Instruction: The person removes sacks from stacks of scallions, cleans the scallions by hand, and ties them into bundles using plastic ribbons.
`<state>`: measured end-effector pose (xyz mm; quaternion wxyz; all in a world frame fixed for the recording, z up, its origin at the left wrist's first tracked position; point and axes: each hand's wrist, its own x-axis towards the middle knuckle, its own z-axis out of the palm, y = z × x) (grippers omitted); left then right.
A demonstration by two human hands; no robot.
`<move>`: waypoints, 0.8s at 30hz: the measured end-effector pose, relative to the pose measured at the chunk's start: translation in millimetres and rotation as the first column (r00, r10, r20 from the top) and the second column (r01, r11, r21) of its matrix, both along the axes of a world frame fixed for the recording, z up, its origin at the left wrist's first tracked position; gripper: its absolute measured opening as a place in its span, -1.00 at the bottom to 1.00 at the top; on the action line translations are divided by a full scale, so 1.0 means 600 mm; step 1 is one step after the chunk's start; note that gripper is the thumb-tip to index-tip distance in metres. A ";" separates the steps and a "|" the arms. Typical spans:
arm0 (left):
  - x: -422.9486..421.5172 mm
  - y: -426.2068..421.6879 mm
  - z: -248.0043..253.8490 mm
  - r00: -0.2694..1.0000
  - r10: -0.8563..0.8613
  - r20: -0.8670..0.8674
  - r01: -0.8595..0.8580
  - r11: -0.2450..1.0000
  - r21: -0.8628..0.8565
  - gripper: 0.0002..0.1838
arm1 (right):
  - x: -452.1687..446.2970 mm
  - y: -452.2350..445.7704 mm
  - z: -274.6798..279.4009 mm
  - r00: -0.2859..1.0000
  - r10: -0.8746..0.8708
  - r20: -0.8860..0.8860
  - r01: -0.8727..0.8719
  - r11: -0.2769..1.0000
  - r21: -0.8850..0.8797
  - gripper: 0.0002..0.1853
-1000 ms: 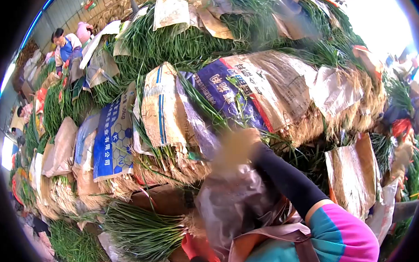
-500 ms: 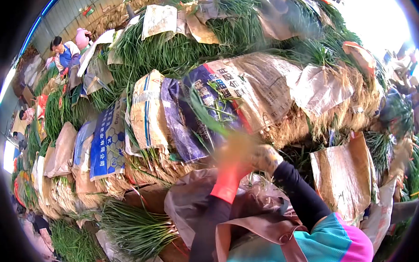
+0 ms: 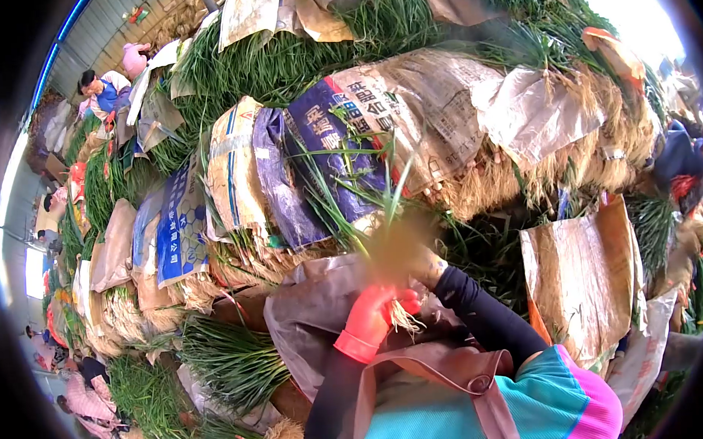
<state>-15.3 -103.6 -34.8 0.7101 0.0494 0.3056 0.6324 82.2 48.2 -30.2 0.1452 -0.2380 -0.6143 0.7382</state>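
Note:
My left hand (image 3: 370, 315), in a red rubber glove, is closed around the root end of a few spring onions (image 3: 360, 242). Their pale roots (image 3: 404, 318) hang out beside the fingers, and the green leaves point away from me. Close by on the right is my right hand (image 3: 428, 268) in a light patterned glove. A brown blur on the lens covers its fingers and the middle of the stalks. Below both hands, a greyish-brown plastic sheet (image 3: 304, 302) lies over my lap, next to a brown apron strap (image 3: 434, 360).
Long stacks of spring onions (image 3: 285, 82) stretch across ahead, partly covered by printed sacks (image 3: 440, 100). A loose bundle (image 3: 233, 363) lies at my left, and a tan sack (image 3: 582, 273) stands at my right. Another person (image 3: 103, 93) works at the far left.
My left hand has come lower and nearer to me, and the onion roots now show beside it. My right hand has shifted slightly left. The view has tilted a little.

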 end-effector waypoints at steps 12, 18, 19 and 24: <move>0.000 -0.005 0.026 0.996 0.045 -0.078 -0.048 0.998 -0.037 -0.67 | -0.027 -0.025 -0.004 0.977 0.047 -0.208 -0.172 0.749 -0.639 -0.83; -0.003 -0.011 0.024 0.997 0.064 -0.038 -0.066 0.996 -0.059 -0.67 | -0.034 -0.037 -0.012 0.992 -0.085 -0.098 0.021 0.850 -0.526 -0.89; -0.005 -0.011 0.022 0.996 0.074 -0.045 -0.076 0.995 -0.059 -0.67 | -0.039 -0.039 -0.026 0.987 -0.142 -0.069 0.121 0.959 -0.256 -0.89; -0.008 -0.008 0.026 0.989 0.083 -0.119 -0.090 0.994 -0.055 -0.68 | -0.016 0.035 0.001 0.876 -0.482 0.010 0.208 0.396 0.894 -0.75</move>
